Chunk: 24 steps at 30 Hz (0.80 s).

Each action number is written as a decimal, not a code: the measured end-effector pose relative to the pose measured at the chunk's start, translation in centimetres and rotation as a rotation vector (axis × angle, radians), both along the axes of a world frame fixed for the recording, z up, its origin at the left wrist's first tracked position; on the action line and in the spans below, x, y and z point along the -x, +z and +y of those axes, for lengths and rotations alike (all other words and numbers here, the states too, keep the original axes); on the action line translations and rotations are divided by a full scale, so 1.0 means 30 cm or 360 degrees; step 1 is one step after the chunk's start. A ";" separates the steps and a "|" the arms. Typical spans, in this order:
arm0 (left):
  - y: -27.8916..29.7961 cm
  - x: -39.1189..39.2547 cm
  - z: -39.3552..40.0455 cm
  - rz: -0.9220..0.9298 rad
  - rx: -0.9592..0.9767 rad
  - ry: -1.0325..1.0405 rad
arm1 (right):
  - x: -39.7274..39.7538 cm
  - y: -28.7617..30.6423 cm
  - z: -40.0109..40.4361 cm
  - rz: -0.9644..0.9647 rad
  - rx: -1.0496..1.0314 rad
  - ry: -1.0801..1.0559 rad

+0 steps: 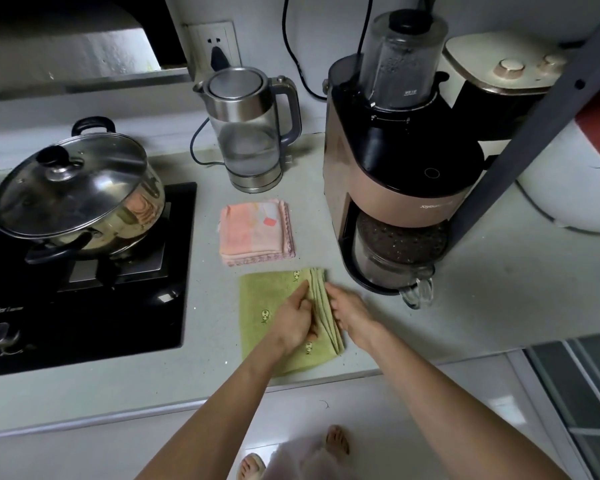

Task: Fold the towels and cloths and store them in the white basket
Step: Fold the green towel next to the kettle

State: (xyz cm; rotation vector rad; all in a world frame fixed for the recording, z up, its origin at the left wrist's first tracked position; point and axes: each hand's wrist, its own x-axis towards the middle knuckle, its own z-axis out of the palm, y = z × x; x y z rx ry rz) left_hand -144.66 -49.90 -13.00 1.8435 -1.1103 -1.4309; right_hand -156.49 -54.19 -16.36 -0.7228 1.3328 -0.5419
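Observation:
A green towel [264,306] with small embroidered figures lies folded on the grey counter near its front edge. Its layered fold edges run along the right side. My left hand [297,318] rests on the towel's middle, fingers straight and pressing down beside the fold. My right hand [349,311] touches the layered right edge from the side, with the fingertips against the cloth. Behind the green towel a pink cloth [255,232] sits folded into a neat square. No white basket is in view.
A glass kettle [250,133] stands behind the pink cloth. A pink and black blender machine [395,188] stands to the right, close to the towel. On the left a lidded steel pot [73,192] sits on a black gas hob [146,299]. A grey shelf post [520,133] leans at right.

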 end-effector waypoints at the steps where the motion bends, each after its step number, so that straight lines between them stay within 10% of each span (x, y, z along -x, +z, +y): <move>1: 0.004 -0.011 -0.001 0.0198 -0.0091 0.0028 | 0.003 0.005 -0.005 -0.0024 -0.0053 -0.0016; 5: 0.012 -0.091 0.007 0.0351 -0.0113 -0.0021 | -0.049 0.008 -0.048 0.0231 0.0131 0.0003; 9: -0.002 -0.257 0.011 -0.0363 0.0375 0.0181 | -0.158 -0.003 -0.092 0.0539 0.0336 0.0085; 24: 0.230 -0.515 0.029 -0.0736 0.1200 -0.0818 | -0.048 0.351 0.092 0.0274 0.1182 0.0475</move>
